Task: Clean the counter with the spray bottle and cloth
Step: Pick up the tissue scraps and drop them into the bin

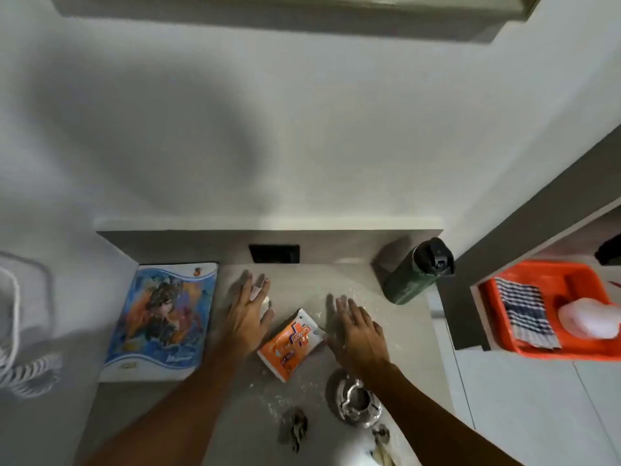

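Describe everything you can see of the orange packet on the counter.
The orange packet is a small, glossy plastic sachet, orange with white edges and a cross-shaped logo; its lettering is blurred. It lies flat and skewed on the grey counter, amid white powder specks, between both hands. The right hand meets its right edge; the left hand stays apart.

Home study nook: small counter (336, 284), illustrated notebook (161, 317), wall socket (274, 253), water bottle (416, 274).

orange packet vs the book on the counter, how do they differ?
The orange packet is smaller and lies askew between the two hands; the book is larger and sits squared up near the counter's left edge. The packet is mostly orange with white edges; the book's cover is blue and white with an illustrated figure. White powder is scattered around the packet, not visibly around the book. Both lie flat on the counter.
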A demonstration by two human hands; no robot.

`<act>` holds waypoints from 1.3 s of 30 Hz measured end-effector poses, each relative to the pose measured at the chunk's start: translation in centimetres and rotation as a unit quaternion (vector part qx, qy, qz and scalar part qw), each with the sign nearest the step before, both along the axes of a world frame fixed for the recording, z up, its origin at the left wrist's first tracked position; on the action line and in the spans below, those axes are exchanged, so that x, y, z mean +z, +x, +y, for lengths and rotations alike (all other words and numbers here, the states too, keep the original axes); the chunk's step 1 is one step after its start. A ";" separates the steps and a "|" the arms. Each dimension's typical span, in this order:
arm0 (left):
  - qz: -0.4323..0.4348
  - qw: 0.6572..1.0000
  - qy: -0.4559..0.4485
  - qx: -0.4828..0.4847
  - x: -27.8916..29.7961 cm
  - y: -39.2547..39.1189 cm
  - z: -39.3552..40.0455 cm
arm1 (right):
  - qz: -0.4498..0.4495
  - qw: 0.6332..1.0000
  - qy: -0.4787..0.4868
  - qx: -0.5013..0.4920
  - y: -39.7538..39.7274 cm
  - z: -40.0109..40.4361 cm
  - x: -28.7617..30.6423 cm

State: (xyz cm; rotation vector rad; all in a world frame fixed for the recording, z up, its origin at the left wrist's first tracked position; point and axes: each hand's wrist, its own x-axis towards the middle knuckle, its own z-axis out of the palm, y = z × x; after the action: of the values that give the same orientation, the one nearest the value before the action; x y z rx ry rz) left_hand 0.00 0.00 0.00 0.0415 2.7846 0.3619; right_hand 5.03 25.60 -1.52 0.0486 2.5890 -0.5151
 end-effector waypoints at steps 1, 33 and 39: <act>-0.025 0.999 -0.023 -0.011 -0.7 -0.2 0.0 | -0.008 1.000 0.000 -0.019 0.1 -0.1 -0.4; -0.041 0.951 0.294 0.087 -0.7 15.6 3.3 | 0.084 0.941 -0.164 -0.285 14.7 2.0 2.2; -0.052 0.982 0.182 -0.006 -0.5 18.7 4.6 | 0.075 0.954 -0.065 -0.282 20.2 2.5 0.5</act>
State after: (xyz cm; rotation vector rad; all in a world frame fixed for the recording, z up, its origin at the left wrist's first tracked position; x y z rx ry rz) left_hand 18.69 4.62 -0.49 0.1209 2.5783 0.8412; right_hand 25.22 28.07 -1.04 0.7467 2.6627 -0.9195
